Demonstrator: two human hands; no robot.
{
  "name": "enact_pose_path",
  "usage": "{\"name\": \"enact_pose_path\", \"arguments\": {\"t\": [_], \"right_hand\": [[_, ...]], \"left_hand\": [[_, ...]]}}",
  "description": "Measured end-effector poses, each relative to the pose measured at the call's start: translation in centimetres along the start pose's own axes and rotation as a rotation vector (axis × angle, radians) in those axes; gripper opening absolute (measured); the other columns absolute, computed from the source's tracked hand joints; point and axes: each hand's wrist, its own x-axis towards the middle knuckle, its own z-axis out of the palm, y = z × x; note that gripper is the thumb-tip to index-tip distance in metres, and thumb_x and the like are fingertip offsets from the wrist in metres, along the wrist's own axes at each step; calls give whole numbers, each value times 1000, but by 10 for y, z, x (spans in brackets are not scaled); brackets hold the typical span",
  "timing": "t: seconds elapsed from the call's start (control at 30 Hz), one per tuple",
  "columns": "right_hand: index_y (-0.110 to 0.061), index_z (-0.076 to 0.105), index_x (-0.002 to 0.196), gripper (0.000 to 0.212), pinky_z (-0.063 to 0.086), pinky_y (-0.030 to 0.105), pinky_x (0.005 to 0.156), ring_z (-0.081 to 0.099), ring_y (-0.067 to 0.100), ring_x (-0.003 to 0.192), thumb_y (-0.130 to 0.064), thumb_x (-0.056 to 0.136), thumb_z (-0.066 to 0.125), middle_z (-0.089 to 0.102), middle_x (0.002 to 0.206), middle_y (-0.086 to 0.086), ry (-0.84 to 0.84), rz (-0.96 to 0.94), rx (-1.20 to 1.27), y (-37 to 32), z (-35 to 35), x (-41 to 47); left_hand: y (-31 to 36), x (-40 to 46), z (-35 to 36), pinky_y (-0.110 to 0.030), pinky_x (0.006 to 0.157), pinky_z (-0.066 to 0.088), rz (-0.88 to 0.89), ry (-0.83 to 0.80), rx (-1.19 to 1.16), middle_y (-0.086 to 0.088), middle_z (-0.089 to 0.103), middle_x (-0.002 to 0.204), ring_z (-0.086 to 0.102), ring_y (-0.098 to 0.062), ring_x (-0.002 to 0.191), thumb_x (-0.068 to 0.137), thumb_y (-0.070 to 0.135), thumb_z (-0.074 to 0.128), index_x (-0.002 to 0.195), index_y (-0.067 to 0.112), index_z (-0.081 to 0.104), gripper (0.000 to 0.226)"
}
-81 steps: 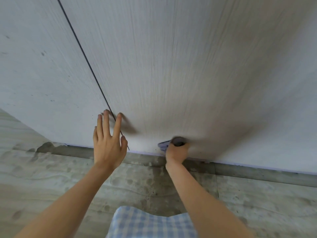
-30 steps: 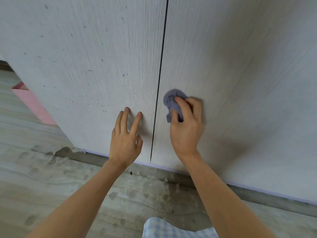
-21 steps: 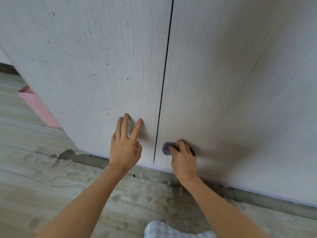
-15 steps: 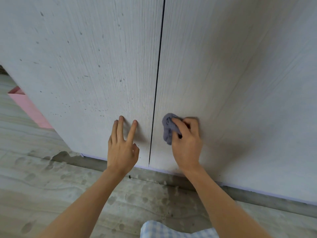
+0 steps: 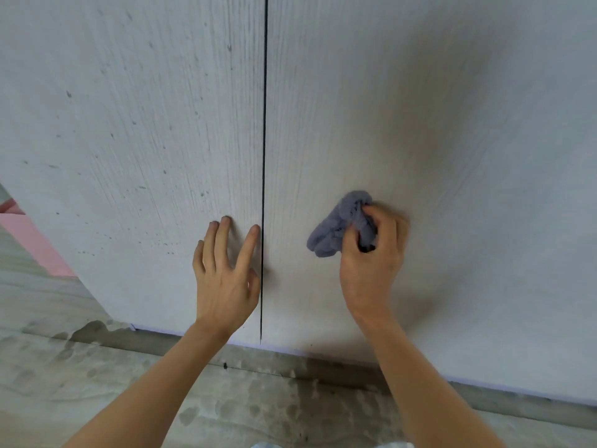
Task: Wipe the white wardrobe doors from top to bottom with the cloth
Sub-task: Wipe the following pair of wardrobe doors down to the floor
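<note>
1. Holding the cloth [image 5: 339,226], the right hand [image 5: 371,263] has its fingers curled tight around it and pushes it on the right door [image 5: 452,124], low down, at about 3 o'clock from the dark gap [image 5: 265,124] between the doors.
2. The cloth is small, soft and fuzzy, blue-grey, and all bunched into a lump. A lump only rubs a thin strip, so bits of the door could get missed.
3. It could also slip out of the hand if the grip gets loose, because much of it sticks out past the fingers at 10 o'clock.
4. The left hand [image 5: 226,279] is open and flat, fingers spread, holding nothing. It presses on the left door [image 5: 129,124] just beside the gap. A finger could get pinched if a door swings.
5. Both doors are white, flat and hard, with thin up-and-down lines like wood. The left door has many little dark spots, so it may not be clean yet.
6. The floor [image 5: 97,399] at 6 o'clock looks like grey stone with dark blotches. They may be wet, and a foot could slide there.
7. Something pink [image 5: 35,244] shows at 9 o'clock.
</note>
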Motion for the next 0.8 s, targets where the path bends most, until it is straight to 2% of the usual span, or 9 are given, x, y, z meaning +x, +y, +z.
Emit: {"name": "enact_pose_path", "arguments": {"t": [0.13, 0.2, 0.23, 0.3, 0.37, 0.5, 0.6, 0.7, 0.8], "right_hand": [[3, 66, 99, 21, 35, 0, 78, 44, -19, 90, 1, 80, 60, 53, 98, 3, 267, -63, 55, -28, -6, 50], [-1, 68, 101, 23, 34, 1, 74, 46, -12, 87, -1, 80, 59, 45, 97, -9, 317, -92, 36, -39, -6, 65], [-5, 69, 102, 25, 35, 4, 73, 48, -5, 86, -3, 79, 59, 45, 98, -8, 303, -146, -18, -39, -3, 65], [-13, 71, 103, 30, 42, 22, 73, 52, 18, 90, -3, 77, 59, 45, 104, -1, 180, -348, -197, -29, 5, 47], [-19, 73, 100, 34, 41, 36, 77, 49, 26, 92, -4, 76, 55, 44, 108, 3, -9, -538, -364, -10, 14, 15], [-22, 73, 91, 40, 35, 33, 74, 47, 23, 92, -3, 71, 45, 43, 107, 1, -276, -743, -520, 30, 15, -21], [-23, 74, 84, 39, 36, 32, 71, 47, 22, 89, -2, 66, 46, 43, 104, 0, -269, -752, -494, 29, 4, -6], [-23, 75, 88, 36, 37, 31, 69, 46, 23, 87, -3, 70, 50, 44, 101, 0, -131, -691, -450, 8, -5, 23], [-19, 75, 96, 29, 38, 30, 68, 49, 23, 88, -10, 78, 54, 43, 103, 0, 5, -540, -365, -10, -14, 49]], "left_hand": [[9, 28, -12, -60, 104, 26, 134, 42, 47, -24, 27, 144, 27, -43, 134, 81, 16, 44, 139, 15, 36, 59], [13, 45, -22, -60, 105, 24, 136, 74, 51, -24, 26, 144, 26, -42, 134, 82, 17, 42, 138, 13, 37, 57], [14, 52, -27, -59, 105, 24, 133, 92, 47, -23, 25, 145, 26, -42, 134, 82, 18, 41, 138, 13, 37, 56], [17, 65, -36, -58, 106, 23, 132, 134, 41, -23, 25, 145, 24, -41, 135, 84, 19, 39, 139, 13, 36, 56], [19, 71, -39, -57, 107, 22, 78, 160, 27, -23, 25, 147, 22, -40, 137, 85, 20, 38, 140, 14, 35, 56], [20, 71, -40, -57, 106, 26, -8, 141, 13, -26, 28, 146, 22, -41, 136, 85, 23, 36, 140, 13, 35, 56], [19, 71, -46, -56, 105, 26, 16, 114, 27, -26, 28, 146, 22, -41, 136, 85, 23, 36, 141, 13, 34, 57], [19, 72, -51, -55, 104, 28, 14, 84, 29, -26, 27, 147, 22, -41, 137, 83, 24, 34, 141, 14, 33, 59], [21, 70, -57, -57, 100, 33, 8, 35, 19, -26, 27, 147, 23, -41, 136, 82, 24, 32, 141, 14, 32, 60]]}}
